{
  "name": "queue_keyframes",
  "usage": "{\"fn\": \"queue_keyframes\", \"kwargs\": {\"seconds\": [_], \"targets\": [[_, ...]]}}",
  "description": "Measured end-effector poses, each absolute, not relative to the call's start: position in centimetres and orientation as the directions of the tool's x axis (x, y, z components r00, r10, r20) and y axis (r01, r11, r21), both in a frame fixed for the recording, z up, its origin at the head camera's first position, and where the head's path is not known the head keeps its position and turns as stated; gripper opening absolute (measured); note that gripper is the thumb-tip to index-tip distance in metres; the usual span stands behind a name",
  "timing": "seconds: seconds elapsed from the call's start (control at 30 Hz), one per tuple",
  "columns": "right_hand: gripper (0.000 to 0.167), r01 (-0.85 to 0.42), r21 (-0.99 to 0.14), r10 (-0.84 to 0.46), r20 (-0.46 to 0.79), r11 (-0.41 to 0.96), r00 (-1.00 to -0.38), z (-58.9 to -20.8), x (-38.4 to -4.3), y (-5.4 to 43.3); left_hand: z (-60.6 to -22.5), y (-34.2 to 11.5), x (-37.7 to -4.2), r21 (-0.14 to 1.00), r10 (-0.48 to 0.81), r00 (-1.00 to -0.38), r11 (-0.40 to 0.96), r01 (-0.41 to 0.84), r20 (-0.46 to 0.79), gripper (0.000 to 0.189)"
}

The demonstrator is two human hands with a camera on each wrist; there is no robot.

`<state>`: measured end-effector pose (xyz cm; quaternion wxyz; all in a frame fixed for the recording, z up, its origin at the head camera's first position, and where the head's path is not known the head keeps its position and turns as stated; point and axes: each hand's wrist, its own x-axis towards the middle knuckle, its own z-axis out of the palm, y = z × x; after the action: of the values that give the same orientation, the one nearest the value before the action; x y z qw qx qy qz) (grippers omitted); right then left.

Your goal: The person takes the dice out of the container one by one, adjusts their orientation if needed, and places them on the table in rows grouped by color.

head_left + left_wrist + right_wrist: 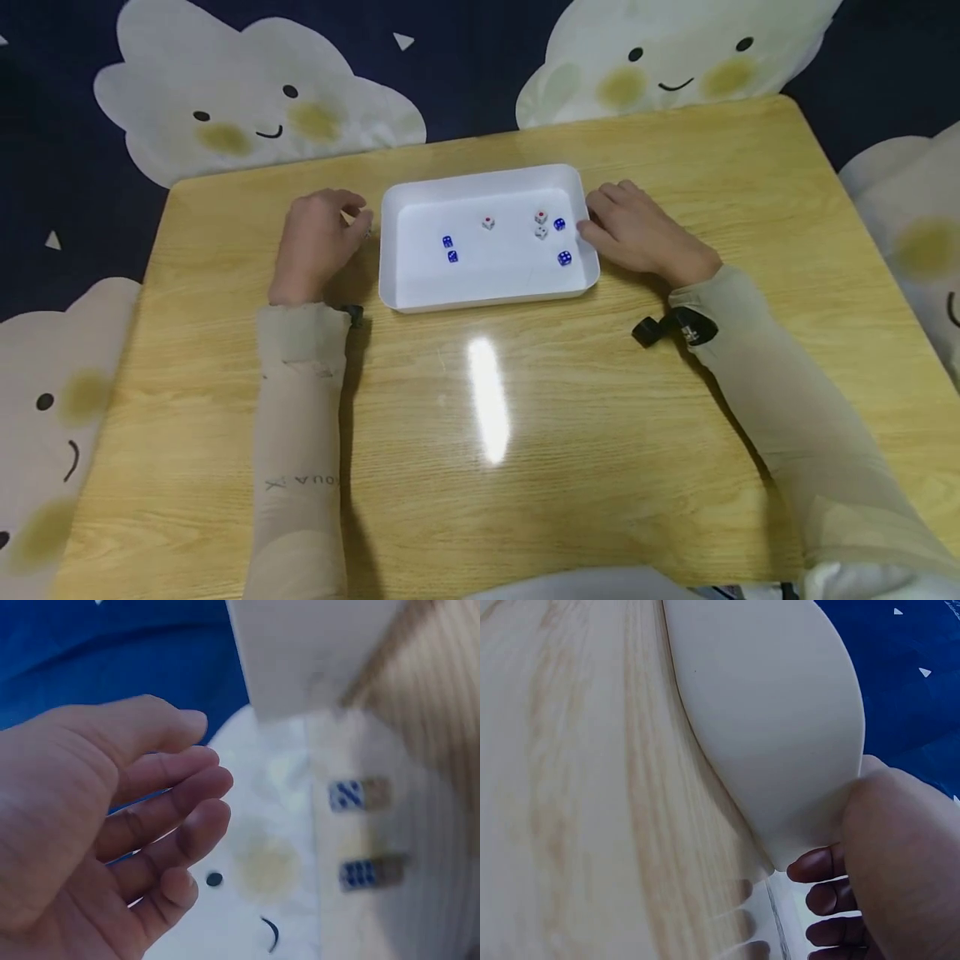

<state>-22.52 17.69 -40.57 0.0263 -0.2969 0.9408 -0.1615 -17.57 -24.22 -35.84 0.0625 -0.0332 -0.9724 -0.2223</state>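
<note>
A shallow white tray (480,287) lies on the table with several small dice inside. My right hand (637,229) grips its right end, thumb over the rim and fingers along the outer wall. Near that end sit two white dice and two blue dice (565,258). Another white die (488,223) rests mid-tray, and a pair of blue dice (447,242) lies left of it. My left hand (318,242) hovers beside the tray's left end, fingers loosely bent, holding nothing. Two white dice with blue dots (346,795) show on the tabletop in the left wrist view, mostly hidden by that hand from above.
The wooden table (562,417) has a glossy top that reflects a light. A dark blue cloth (472,67) with smiling clouds hangs behind it and at both sides. Each wrist carries a small black camera (648,332).
</note>
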Motion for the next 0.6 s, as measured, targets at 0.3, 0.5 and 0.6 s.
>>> {"fn": "queue_keyframes", "kwargs": {"seconds": [0.3,0.5,0.6], "targets": [[0.042,-0.56,-0.307,-0.573,0.056,0.77,-0.818,-40.6,-22.9,16.7,-34.4,-21.2,-18.8,0.351,0.132,-0.985,0.922,0.162,0.107,0.036],[0.043,-0.567,-0.316,-0.577,0.069,0.761,-0.813,-40.6,-22.6,16.2,-33.0,-20.2,-19.2,0.315,0.232,-0.967,0.914,0.255,0.11,0.035],[0.044,-0.569,-0.315,-0.579,0.072,0.76,-0.812,-40.5,-22.6,16.0,-32.1,-19.8,-19.2,0.311,0.251,-0.961,0.91,0.274,0.115,0.034]]}}
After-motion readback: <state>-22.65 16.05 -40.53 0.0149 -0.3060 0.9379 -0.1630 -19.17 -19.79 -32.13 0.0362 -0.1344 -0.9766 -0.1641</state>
